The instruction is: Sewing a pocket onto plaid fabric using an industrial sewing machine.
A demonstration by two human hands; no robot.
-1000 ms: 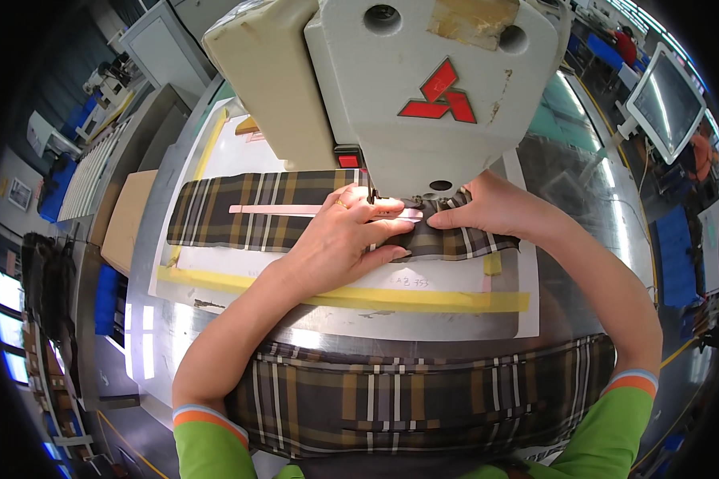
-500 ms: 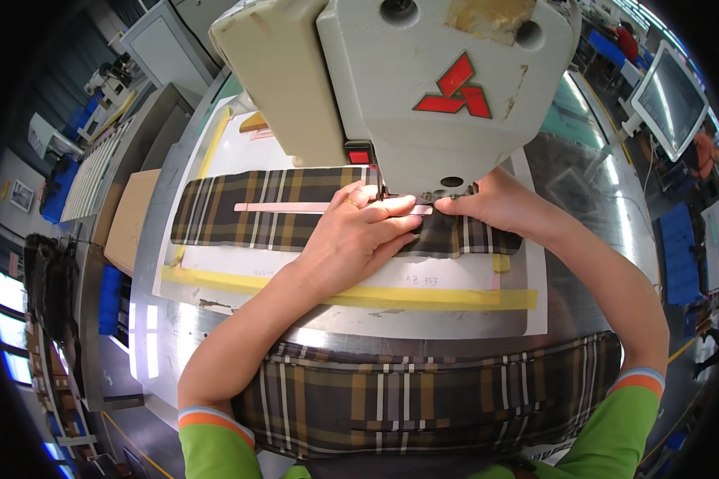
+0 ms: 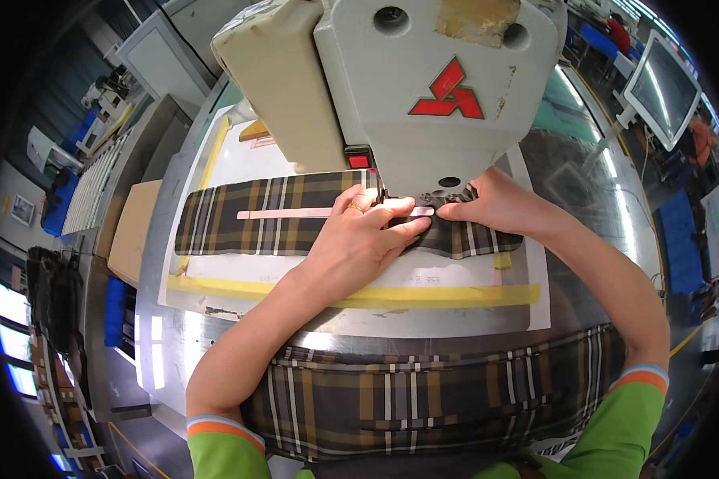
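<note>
A dark plaid fabric piece (image 3: 216,227) lies flat under the head of a large sewing machine (image 3: 487,120). Along its middle runs a narrow pink strip (image 3: 287,214). My left hand (image 3: 347,247) rests on the fabric with fingers stretched out; its fingertips press near the strip's right end, just below the needle area. Close by on the right, my right hand (image 3: 503,203) pinches the fabric's raised, bunched upper edge, thumb in front; its other fingers are mostly hidden behind the cloth. The needle tip is hard to make out.
Beneath the fabric is white paper (image 3: 216,275) edged with yellow tape (image 3: 455,297) on a metal table (image 3: 176,327). More plaid fabric (image 3: 455,399) lies nearest me, between my forearms. A cardboard piece (image 3: 136,227) stands left; a monitor (image 3: 663,88) is at far right.
The fingers of my left hand have shifted slightly on the pink strip, one fingertip now nearer its right end. My right hand keeps its pinch. The whole view has moved a little.
</note>
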